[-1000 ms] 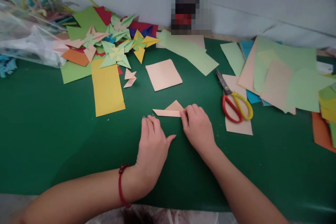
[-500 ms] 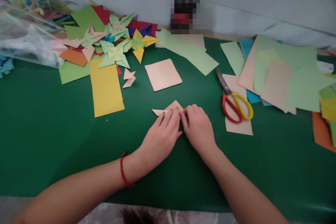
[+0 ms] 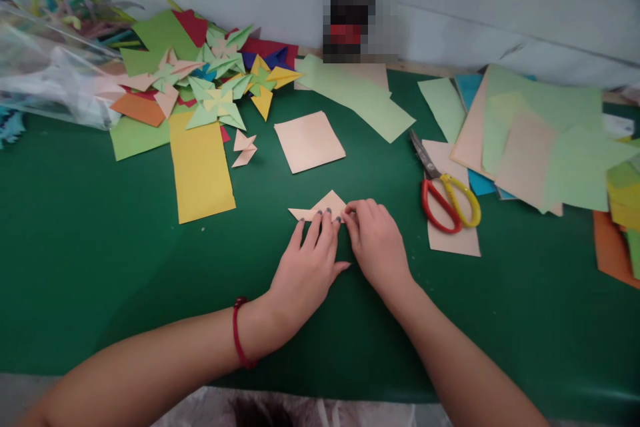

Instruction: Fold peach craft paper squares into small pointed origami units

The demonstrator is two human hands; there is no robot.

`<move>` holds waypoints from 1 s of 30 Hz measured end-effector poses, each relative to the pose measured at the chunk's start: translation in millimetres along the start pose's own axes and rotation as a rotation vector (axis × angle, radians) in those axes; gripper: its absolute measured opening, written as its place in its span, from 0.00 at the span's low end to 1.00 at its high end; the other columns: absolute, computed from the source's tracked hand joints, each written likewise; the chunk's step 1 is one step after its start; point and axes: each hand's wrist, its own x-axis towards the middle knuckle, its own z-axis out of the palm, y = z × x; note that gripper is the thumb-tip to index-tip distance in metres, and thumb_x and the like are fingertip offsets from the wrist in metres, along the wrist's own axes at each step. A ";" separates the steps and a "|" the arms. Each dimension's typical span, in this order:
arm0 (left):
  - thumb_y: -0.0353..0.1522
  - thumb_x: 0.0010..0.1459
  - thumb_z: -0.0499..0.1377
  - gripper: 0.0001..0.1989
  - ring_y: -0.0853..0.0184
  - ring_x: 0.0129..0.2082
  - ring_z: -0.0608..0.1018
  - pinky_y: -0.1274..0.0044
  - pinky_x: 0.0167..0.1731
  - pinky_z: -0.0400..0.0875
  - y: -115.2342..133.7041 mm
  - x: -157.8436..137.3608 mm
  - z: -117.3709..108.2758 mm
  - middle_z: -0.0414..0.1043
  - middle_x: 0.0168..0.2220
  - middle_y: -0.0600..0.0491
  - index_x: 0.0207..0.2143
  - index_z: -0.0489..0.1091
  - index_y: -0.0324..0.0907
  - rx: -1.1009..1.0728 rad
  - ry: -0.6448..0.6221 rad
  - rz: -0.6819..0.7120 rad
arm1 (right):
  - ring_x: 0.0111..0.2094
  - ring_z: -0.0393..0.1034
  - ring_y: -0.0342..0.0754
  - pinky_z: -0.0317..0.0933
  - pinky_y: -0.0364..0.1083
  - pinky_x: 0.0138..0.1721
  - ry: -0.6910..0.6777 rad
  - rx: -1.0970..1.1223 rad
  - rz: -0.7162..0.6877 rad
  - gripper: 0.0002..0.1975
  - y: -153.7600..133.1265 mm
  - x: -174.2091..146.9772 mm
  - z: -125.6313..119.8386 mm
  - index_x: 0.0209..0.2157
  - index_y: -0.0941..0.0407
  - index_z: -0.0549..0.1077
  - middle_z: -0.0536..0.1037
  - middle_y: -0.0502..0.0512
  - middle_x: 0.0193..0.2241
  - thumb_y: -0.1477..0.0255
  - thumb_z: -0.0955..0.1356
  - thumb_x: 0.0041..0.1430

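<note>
A small folded piece of pale pink paper (image 3: pixel 330 201) lies on the green tabletop, a peak at its far side and a thin point to the left. My left hand (image 3: pixel 310 253) rests flat at its near edge, fingertips on the paper and thumb held out. At the paper's right end, my right hand (image 3: pixel 376 235) has thumb and index finger pinched on it; the other fingers are curled. Beyond the hands lies a stack of square pink paper (image 3: pixel 310 142). Left of that stack sits a small folded pink piece (image 3: pixel 245 149).
Red-and-yellow scissors (image 3: pixel 440 190) lie on a pink strip to the right. Behind them spread green, pink and blue sheets (image 3: pixel 575 147). Folded paper stars (image 3: pixel 219 101), a yellow sheet (image 3: pixel 203 170) and a clear plastic bag (image 3: pixel 55 73) are at the left. A wall bounds the back.
My left hand has slid slightly back toward me, baring more of the folded paper, and its thumb has spread. My right hand stays pinched at the paper's right end.
</note>
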 end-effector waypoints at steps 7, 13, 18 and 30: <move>0.40 0.64 0.43 0.28 0.52 0.60 0.59 0.64 0.57 0.57 -0.6 0.6 1.9 0.55 0.60 0.37 0.58 0.56 0.27 0.005 0.009 0.021 | 0.32 0.62 0.48 0.54 0.46 0.32 0.009 0.008 0.013 0.09 -2.4 0.9 1.1 0.33 0.57 0.66 0.71 0.56 0.30 0.70 0.58 0.63; 0.39 0.64 0.42 0.28 0.51 0.59 0.60 0.64 0.56 0.58 -0.6 1.3 2.8 0.56 0.59 0.36 0.58 0.56 0.26 0.018 0.018 0.039 | 0.32 0.63 0.48 0.55 0.47 0.33 0.032 -0.003 0.025 0.09 -2.5 2.9 3.5 0.33 0.57 0.66 0.72 0.56 0.30 0.69 0.58 0.63; 0.39 0.64 0.43 0.28 0.51 0.59 0.59 0.64 0.56 0.57 0.3 1.2 2.7 0.55 0.59 0.35 0.58 0.56 0.26 0.018 0.010 0.034 | 0.33 0.63 0.48 0.55 0.47 0.34 0.021 -0.012 0.044 0.09 -1.9 4.0 3.3 0.33 0.57 0.66 0.72 0.56 0.30 0.69 0.58 0.63; 0.41 0.62 0.46 0.28 0.51 0.61 0.57 0.63 0.58 0.55 0.6 -0.7 0.2 0.52 0.61 0.35 0.57 0.59 0.28 -0.011 -0.006 0.022 | 0.31 0.62 0.48 0.55 0.46 0.33 0.029 0.000 0.015 0.08 -1.8 4.0 1.7 0.33 0.57 0.66 0.71 0.56 0.29 0.70 0.58 0.62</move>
